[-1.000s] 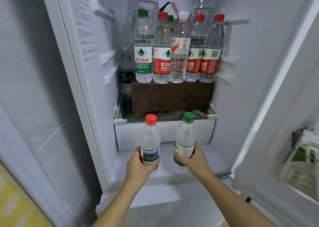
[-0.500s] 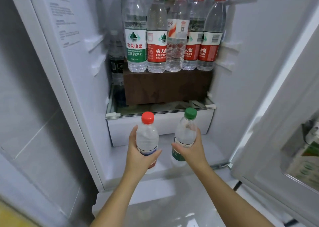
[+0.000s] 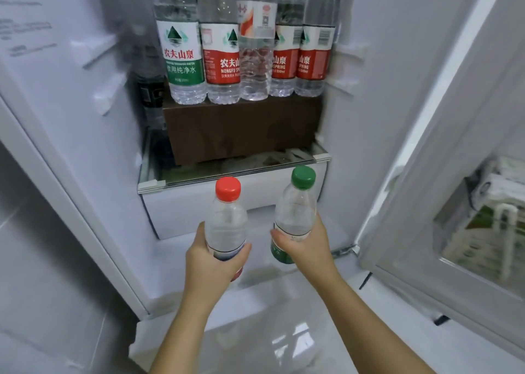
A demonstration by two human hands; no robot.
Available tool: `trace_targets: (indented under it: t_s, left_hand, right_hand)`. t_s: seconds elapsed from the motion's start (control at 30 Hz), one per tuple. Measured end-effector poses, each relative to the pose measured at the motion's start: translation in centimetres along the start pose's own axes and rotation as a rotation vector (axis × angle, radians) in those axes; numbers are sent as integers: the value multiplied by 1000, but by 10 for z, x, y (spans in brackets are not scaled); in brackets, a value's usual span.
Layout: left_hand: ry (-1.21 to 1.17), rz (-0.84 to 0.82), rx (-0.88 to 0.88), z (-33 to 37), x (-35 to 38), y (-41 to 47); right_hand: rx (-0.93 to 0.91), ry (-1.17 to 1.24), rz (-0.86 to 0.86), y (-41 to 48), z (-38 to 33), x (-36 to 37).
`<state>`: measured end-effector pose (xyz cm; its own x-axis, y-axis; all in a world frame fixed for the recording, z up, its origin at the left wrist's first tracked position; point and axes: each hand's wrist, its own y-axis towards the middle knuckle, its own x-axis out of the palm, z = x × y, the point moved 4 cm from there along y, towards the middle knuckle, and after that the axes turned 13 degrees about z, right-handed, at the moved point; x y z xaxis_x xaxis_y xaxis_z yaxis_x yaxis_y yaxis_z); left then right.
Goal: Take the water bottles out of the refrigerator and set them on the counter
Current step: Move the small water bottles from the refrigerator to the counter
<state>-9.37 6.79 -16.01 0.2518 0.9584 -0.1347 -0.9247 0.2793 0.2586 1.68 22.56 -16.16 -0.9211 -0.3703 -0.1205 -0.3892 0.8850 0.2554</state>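
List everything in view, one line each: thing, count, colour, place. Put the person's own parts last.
Fridge: one, white, open, fills the view.
Shelf bottles: five in the front row, clear; one green label, three red, one white and orange; standing on the box. More behind, blurred.
Box: one, brown, on the glass shelf.
Dark bottle: one, left of the box.
Drawer: one, white, under the glass shelf.
Door bin: one, clear, right door, holds green-and-white packs.
Red-cap bottle: one, clear, in the left hand.
Green-cap bottle: one, clear, in the right hand.
Left hand: gripping low on its bottle.
Right hand: gripping low on its bottle.
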Motion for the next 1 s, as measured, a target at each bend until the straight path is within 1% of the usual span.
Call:
trace_targets:
  t_s: [0.1, 0.2, 0.33, 0.4, 0.57, 0.67, 0.87, 1.0]
  left_hand:
    - [-2, 38, 72, 23, -3, -14]
    - [-68, 58, 78, 47, 0, -38]
    - [-144, 3, 75, 79, 16, -84]
    - [-187, -35, 80, 98, 26, -112]
    - [-253, -212, 103, 137, 60, -198]
    - [-266, -328, 121, 155, 85, -258]
    - [-309, -563, 99, 184, 135, -386]
    - [-328, -700, 164, 211, 166, -456]
  right_hand:
    - [-17, 0, 5, -16, -20, -28]
    - [-38, -26, 7, -35, -40, -59]
    - [-52, -26, 38, -63, -59, -116]
    - [-65, -6, 80, -78, -66, -150]
    - [-84, 26, 238, -126, -83, -257]
    - [-88, 4, 354, -166, -86, -325]
    - [-4, -62, 577, -250, -84, -453]
    - [49, -112, 737, -293, -87, -527]
